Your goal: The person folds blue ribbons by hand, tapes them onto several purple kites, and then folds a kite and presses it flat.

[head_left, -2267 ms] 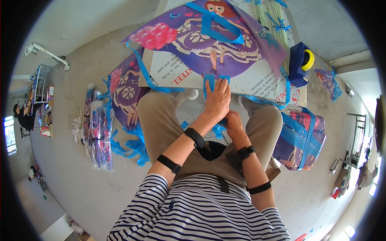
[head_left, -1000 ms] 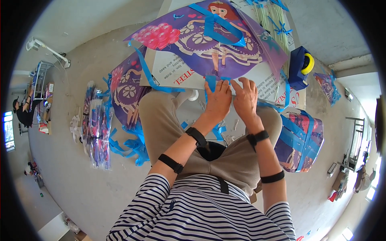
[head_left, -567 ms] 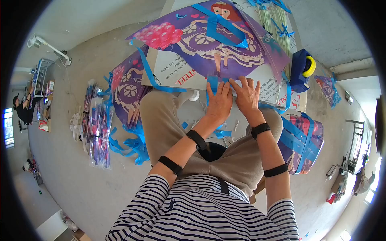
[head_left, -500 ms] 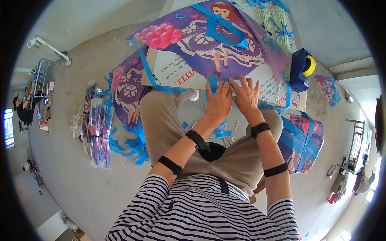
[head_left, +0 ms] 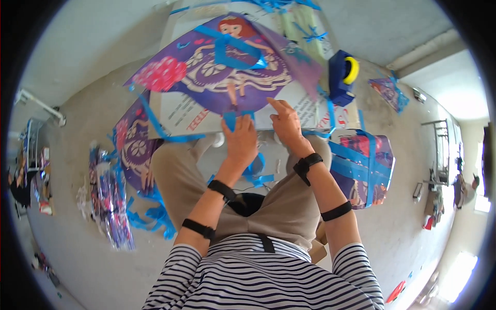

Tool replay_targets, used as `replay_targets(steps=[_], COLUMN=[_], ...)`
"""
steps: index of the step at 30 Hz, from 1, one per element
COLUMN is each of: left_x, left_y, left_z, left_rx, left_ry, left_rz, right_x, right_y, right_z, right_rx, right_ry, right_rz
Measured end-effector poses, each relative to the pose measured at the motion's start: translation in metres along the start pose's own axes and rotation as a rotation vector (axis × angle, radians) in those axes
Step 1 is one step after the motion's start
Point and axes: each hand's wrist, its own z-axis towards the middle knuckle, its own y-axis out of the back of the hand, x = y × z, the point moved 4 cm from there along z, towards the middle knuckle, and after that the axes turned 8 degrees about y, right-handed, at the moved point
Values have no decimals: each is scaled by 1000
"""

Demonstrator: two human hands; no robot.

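Purple kite [head_left: 238, 74] w/ a red-haired figure in a gown printed on it lies flat on the white board [head_left: 178, 109] in front of the person's knees, its lower tip toward the person. L hand [head_left: 241, 140] palm down at that tip, fingers extended & laid flat across the blue strip [head_left: 230, 120] at the board's near edge; it presses rather than grips. R hand [head_left: 287, 125] is apart from L, to its right, over the near part of the board: index stretched out toward the kite's lower R edge, other fingers bent. Can't tell if the fingertip touches, or if anything small is in the bent fingers.

More blue ribbon [head_left: 249, 51] lies folded across the figure's upper body. On the R side of the board: dark blue tape dispenser [head_left: 338, 80] w/ yellow roll [head_left: 352, 70]; a bundle of pale sticks [head_left: 291, 27], blue-tied, farther up. L of the board, lower down: more of the same kites [head_left: 135, 148], overlapping. On the floor [head_left: 139, 271] to the L: clear-wrapped bundle [head_left: 111, 199], plus tangled blue strips [head_left: 159, 217]. To the R: packed kite bundle [head_left: 381, 165] strapped in blue, & a small kite [head_left: 387, 93] farther off. Person wears striped top [head_left: 258, 279], tan trousers [head_left: 181, 175], black straps on both forearms.
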Motion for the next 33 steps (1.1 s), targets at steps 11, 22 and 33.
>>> replay_targets(steps=[11,22,33], left_x=[-21,-18,-13], left_y=[7,10,7], left_z=[6,4,3], left_rx=[55,120,122], left_ry=[-48,-16,-13], left_rz=[47,51,74], right_x=[-203,-194,-196], right_y=[208,213,193], right_z=[-15,15,-22], right_rx=[-670,-416,-512], right_ry=[-677,-921,-552], right_rz=[-228,441,815])
